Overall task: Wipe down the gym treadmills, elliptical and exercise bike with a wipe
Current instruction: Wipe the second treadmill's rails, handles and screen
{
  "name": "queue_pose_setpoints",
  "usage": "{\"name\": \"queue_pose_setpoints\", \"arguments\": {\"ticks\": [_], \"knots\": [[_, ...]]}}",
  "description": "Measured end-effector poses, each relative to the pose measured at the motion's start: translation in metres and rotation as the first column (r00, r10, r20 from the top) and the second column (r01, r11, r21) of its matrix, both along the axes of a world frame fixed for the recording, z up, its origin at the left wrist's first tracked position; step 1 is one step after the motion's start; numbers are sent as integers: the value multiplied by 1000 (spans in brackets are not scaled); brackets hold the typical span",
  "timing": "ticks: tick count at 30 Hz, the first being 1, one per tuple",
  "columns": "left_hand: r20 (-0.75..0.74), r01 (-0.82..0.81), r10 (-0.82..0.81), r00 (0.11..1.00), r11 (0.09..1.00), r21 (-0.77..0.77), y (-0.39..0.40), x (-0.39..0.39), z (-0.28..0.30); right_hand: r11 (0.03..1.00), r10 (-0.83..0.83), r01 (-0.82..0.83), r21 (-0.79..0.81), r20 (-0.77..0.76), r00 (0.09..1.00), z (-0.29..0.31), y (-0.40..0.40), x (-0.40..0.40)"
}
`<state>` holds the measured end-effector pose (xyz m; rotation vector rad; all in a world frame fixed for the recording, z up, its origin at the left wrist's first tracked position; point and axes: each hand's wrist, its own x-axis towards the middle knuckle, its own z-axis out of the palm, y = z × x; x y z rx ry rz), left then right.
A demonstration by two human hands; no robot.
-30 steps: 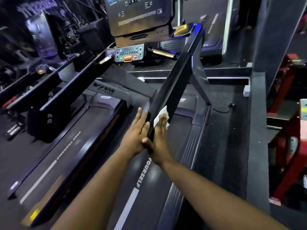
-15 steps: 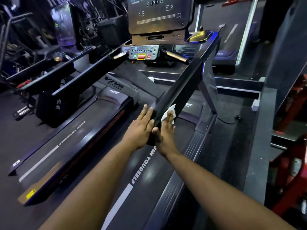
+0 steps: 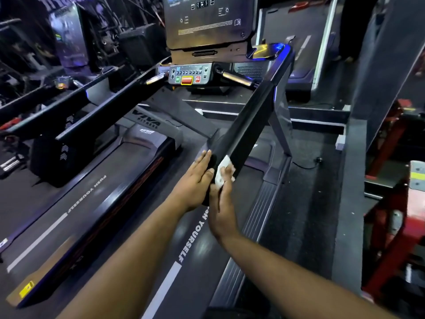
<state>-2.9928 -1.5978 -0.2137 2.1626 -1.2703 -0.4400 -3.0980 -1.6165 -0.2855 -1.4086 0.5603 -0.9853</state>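
1. The wipe (image 3: 222, 170) is white and pressed against the right side of the treadmill's right handrail (image 3: 247, 127), at its near end.
2. The right hand (image 3: 223, 203) presses the wipe flat to the rail with straight fingers.
3. The left hand (image 3: 195, 181) lies flat on the rail's left side, fingers straight, grasping nothing.
4. The belt (image 3: 190, 240) below reads "PUSH YOURSELF".
5. The console (image 3: 189, 73) sits far, at the rail's other end.
6. A second treadmill (image 3: 96, 192) stands left.
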Motion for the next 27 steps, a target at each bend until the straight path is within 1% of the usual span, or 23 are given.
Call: {"name": "queue_pose_setpoints", "arguments": {"ticks": [3, 5, 7, 10, 12, 15, 16, 18, 21, 24, 25, 27], "knots": [[-31, -2, 2, 1000, 1000, -17, 0, 2, -2, 985, 54, -62, -158, -52, 997, -14, 26, -6], [-30, 3, -4, 1000, 1000, -21, 0, 2, -2, 980, 28, -39, -194, -58, 998, -13, 22, -2], [-19, 15, -15, 1000, 1000, -17, -1, 1, -1, 985, -31, 17, -172, -78, 996, -8, 1, 6], [16, 21, -21, 1000, 999, -25, 2, -2, 2, 993, -96, 89, -83, -93, 991, -8, -27, 16], [56, 43, -42, 998, 999, -14, 3, -4, 5, 997, -73, 70, -42, -91, 993, -11, -23, 17], [98, 62, -64, 993, 998, 23, 2, -4, 6, 1000, 27, -26, 11, -88, 996, -5, 16, 8], [102, 57, -60, 993, 998, 35, 2, -5, 7, 999, 45, -46, -2, -89, 995, -4, 27, 5], [95, 57, -60, 994, 998, 38, 3, -5, 6, 999, 27, -30, -28, -84, 996, -6, 29, 5], [72, 69, -71, 995, 997, 28, 3, -5, 6, 998, -69, 68, -10, -87, 994, -8, -6, 12], [46, 70, -70, 996, 997, 17, 5, -5, 6, 998, -59, 60, 4, -124, 991, -4, -23, 15], [36, 70, -71, 997, 997, 14, 4, -5, 6, 999, -44, 41, -33, -113, 993, -1, -18, 15], [33, 60, -62, 998, 997, 55, 4, -6, 8, 987, -31, 14, -160, -99, 995, 2, 2, 11]]}}
